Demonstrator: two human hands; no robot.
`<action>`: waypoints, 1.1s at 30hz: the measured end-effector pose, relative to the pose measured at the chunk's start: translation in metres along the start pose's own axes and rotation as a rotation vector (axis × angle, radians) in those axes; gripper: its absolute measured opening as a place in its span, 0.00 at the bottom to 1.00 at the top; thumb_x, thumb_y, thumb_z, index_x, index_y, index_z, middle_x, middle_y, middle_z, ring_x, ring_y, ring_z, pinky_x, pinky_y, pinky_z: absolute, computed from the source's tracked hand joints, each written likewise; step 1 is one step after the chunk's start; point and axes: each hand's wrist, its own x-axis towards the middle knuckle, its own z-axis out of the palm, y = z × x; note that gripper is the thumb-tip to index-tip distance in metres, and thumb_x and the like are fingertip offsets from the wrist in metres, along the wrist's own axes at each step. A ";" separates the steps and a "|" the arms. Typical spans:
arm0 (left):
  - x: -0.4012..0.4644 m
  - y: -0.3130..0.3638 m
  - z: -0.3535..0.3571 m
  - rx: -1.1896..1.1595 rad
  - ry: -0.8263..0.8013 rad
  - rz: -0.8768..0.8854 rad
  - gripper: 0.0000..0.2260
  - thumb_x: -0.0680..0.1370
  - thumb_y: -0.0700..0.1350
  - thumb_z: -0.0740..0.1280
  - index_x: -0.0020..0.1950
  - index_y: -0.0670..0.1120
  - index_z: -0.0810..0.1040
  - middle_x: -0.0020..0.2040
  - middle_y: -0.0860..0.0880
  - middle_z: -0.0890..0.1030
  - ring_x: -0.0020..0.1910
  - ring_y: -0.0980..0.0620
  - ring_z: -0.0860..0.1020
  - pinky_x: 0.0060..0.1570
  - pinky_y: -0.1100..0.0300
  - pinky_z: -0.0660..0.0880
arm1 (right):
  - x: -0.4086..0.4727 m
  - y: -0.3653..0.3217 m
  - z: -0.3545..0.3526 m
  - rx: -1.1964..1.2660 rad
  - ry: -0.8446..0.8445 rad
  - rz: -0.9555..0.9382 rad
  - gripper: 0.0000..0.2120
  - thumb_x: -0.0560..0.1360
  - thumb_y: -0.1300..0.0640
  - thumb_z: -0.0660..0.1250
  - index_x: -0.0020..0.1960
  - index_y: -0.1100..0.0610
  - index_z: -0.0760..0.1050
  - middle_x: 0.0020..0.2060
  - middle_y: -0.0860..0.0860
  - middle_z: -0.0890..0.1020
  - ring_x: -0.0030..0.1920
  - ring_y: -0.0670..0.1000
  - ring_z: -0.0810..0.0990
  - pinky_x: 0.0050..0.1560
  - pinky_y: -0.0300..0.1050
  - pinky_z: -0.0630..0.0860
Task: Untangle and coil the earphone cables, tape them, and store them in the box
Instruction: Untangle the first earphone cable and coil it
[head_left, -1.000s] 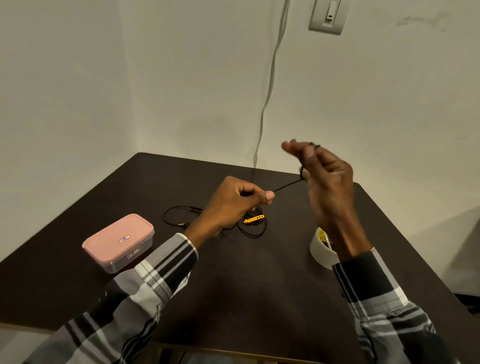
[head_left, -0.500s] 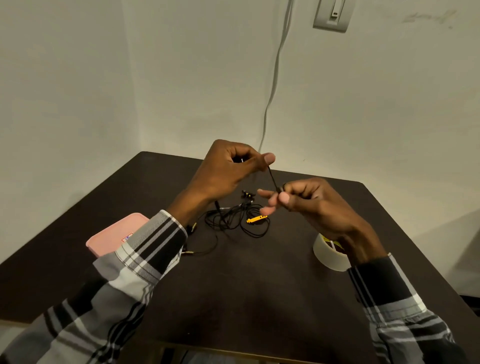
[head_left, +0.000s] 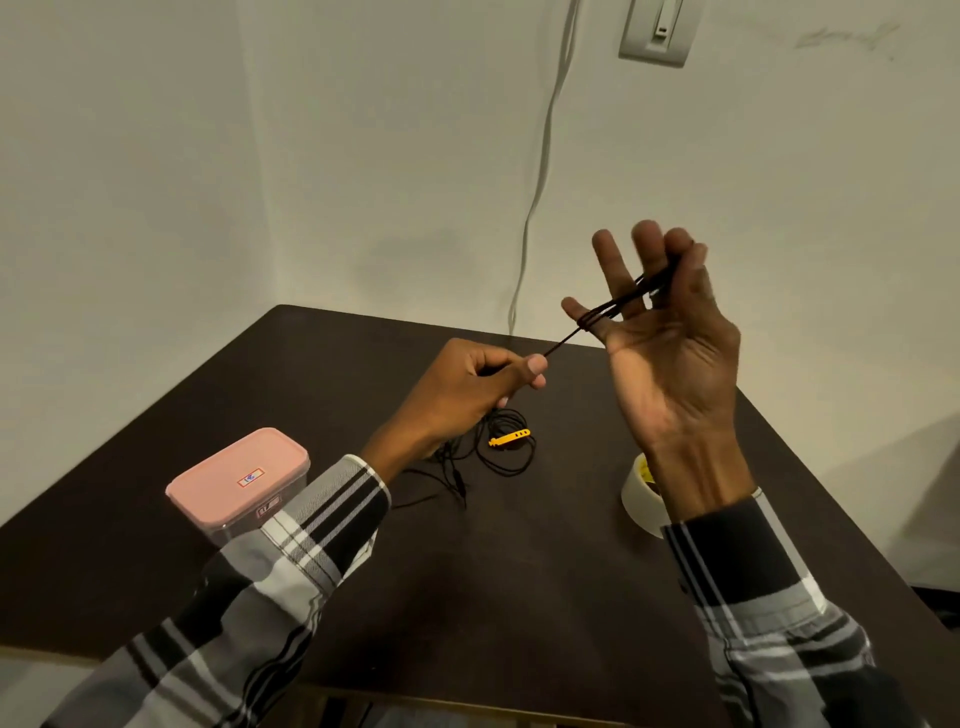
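While the right hand (head_left: 670, 358) is raised palm-up with fingers spread, several turns of the black earphone cable (head_left: 618, 306) run looped from its little finger to its thumb. From the little finger a taut strand leads down to the left hand (head_left: 467, 395), which pinches it between thumb and forefinger. More cable, with a yellow clip (head_left: 509, 438), lies tangled on the dark table (head_left: 519, 597). A pink-lidded box (head_left: 241, 483) sits closed at left; the tape roll (head_left: 641, 499) lies behind the right wrist.
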 end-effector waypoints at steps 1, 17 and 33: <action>-0.001 0.000 0.000 0.018 -0.010 0.002 0.13 0.78 0.53 0.68 0.46 0.45 0.86 0.33 0.36 0.76 0.29 0.57 0.70 0.32 0.70 0.68 | 0.001 0.003 -0.005 -0.138 0.005 -0.035 0.09 0.75 0.51 0.64 0.46 0.51 0.82 0.48 0.48 0.87 0.62 0.54 0.81 0.67 0.63 0.67; 0.000 0.027 -0.031 0.155 0.015 0.167 0.10 0.74 0.51 0.73 0.38 0.47 0.84 0.28 0.44 0.74 0.27 0.53 0.66 0.31 0.64 0.65 | -0.013 0.014 -0.041 -1.034 -0.521 0.321 0.10 0.79 0.62 0.67 0.47 0.68 0.83 0.46 0.54 0.88 0.56 0.46 0.84 0.62 0.38 0.75; -0.010 0.000 0.005 -0.091 -0.080 -0.062 0.12 0.78 0.50 0.69 0.46 0.43 0.85 0.27 0.52 0.73 0.25 0.57 0.70 0.26 0.69 0.67 | -0.014 -0.004 0.006 0.154 0.019 0.079 0.11 0.77 0.52 0.61 0.43 0.51 0.81 0.45 0.46 0.87 0.59 0.53 0.83 0.64 0.71 0.70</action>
